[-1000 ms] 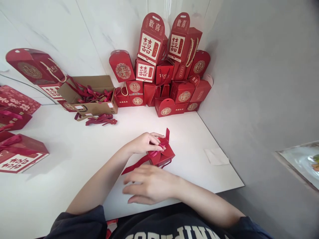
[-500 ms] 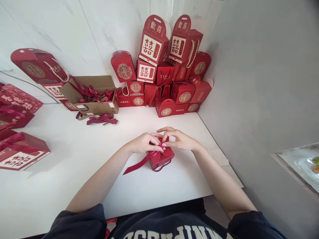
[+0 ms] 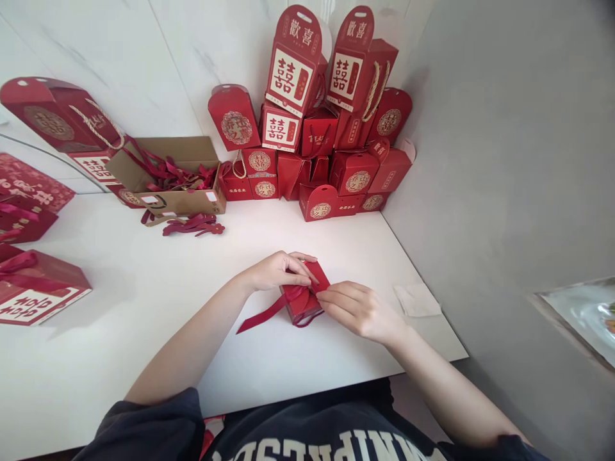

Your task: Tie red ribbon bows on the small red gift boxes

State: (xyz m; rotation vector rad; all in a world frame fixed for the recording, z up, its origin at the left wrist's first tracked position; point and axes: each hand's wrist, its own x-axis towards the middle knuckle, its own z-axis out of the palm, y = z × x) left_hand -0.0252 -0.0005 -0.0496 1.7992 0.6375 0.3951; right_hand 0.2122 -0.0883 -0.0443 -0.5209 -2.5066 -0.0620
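A small red gift box with a cord handle sits on the white table in front of me. Around its top runs a dark red ribbon, one loose tail of which trails to the left across the table. My left hand is over the box's left side, thumb and fingers closed on the ribbon near the middle of the lid. Lower on the right, my right hand pinches the ribbon at the box's right edge, its fingertips pressed together. The fingers partly hide the knot area.
Several red gift boxes are stacked against the back wall. A cardboard box holds loose ribbons, with more ribbons before it. Ribboned boxes stand at left. A white paper piece lies right, beside the grey wall.
My right hand has moved from above the lid down and to the right, drawing at the ribbon. My left hand stays at the knot. The view has shifted slightly.
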